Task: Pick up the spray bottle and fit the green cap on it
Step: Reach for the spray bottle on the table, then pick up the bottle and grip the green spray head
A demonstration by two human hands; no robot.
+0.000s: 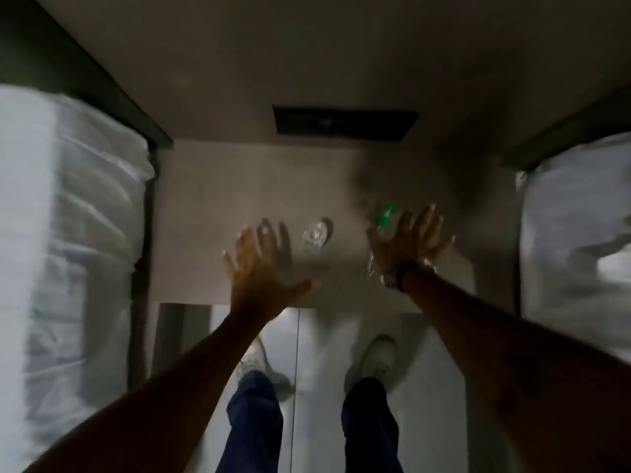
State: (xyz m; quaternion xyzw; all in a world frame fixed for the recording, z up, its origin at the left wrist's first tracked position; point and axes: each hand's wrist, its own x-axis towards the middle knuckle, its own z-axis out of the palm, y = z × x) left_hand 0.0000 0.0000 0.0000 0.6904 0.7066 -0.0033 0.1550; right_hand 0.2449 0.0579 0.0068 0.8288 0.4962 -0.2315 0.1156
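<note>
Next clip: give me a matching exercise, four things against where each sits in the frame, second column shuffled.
1. left hand
2. green cap
3. clear bottle
4. dark panel

a. on the table between the two hands
b. just beyond the right hand's fingers
c. open, fingers spread, left of the bottle
d. on the wall above the table

Pairs: 1-c, 2-b, 3-a, 4-d

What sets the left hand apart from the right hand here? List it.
1. The left hand is over bare table, beside the clear bottle; the right hand is over the green cap.
2. The right hand's wrist has a dark band; the left hand's wrist is bare.

Shared: both hands are open with fingers spread, holding nothing.
</note>
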